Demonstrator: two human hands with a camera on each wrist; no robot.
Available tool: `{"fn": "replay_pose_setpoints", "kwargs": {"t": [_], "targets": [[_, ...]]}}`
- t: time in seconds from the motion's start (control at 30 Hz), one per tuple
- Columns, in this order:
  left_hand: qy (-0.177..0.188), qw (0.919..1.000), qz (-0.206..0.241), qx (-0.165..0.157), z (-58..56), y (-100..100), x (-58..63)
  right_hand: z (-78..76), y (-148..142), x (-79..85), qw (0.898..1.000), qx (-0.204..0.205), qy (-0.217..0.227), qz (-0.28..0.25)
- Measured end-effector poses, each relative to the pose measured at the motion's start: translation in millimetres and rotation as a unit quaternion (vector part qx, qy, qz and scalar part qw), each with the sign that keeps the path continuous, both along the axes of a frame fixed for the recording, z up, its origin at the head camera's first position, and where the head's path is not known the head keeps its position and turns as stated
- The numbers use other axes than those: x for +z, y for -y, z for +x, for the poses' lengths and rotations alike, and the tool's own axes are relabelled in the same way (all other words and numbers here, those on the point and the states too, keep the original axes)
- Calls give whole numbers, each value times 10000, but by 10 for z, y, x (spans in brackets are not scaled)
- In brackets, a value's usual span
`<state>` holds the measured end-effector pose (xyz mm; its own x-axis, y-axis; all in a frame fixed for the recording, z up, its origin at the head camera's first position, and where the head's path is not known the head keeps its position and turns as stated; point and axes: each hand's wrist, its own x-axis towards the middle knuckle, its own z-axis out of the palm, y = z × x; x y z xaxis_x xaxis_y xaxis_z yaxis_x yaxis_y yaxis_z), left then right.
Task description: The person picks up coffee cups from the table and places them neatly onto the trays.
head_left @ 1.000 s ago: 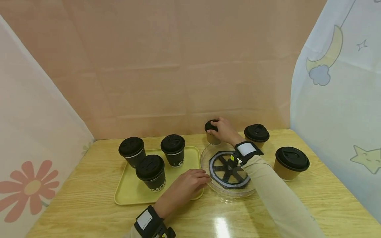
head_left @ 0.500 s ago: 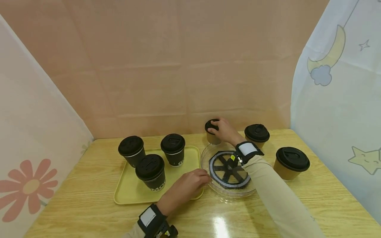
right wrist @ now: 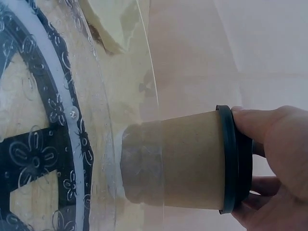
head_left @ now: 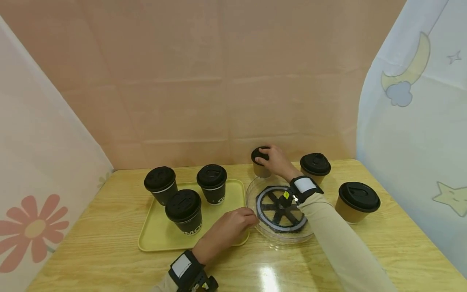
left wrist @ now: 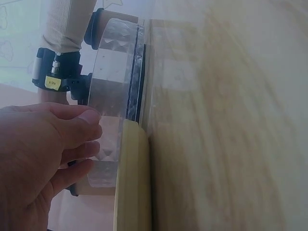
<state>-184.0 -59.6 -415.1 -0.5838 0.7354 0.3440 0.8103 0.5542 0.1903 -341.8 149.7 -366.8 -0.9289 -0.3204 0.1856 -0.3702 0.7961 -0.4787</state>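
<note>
At 11 o'clock from the centre of the dish, with 12 pointing away from the person, is the small cup, brown and upright, just beyond the far rim. In the right wrist view its lower part shows through the dish's clear wall; whether its base touches the bench I cannot tell. The right hand clamps the cup's black lid, thumb on 1 side and fingers on the other, with that forearm reaching over the dish from 4 o'clock.

The left hand is at the dish's 8 o'clock, fingers bent and thumb close to them at the rim; whether they pinch the wall or only rest against it I cannot tell. Under the dish's embossed floor shows a spoked black frame with a pale ring.

At 9 o'clock from the dish lies the yellow tray, bearing 3 lidded black cups: a cup at the tray's 10 o'clock, a cup at its 1 o'clock and a cup near its middle. Of 2 more brown cups, a cup stands between 1 and 2 o'clock from the dish and a larger-looking cup at 3 o'clock.
</note>
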Motion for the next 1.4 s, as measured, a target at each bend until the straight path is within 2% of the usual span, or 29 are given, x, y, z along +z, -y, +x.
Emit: {"fn": "replay_pose_setpoints", "kwargs": {"t": [0.4, 0.77, 1.07, 1.4], "targets": [[-130, 9999, 70, -30, 5, -16, -22, 20, -50, 42, 9999, -19, -80, -77], [-155, 9998, 139, 5, -23, -15, -46, 75, -123, 265, 9990, 54, -402, -201], [-6, 9999, 144, 16, -26, -19, -39, 255, -170, 414, 9985, 81, -497, -216], [6, 9999, 124, 13, -36, -21, -32, 522, -179, 483, 9945, 324, -997, -10]]}}
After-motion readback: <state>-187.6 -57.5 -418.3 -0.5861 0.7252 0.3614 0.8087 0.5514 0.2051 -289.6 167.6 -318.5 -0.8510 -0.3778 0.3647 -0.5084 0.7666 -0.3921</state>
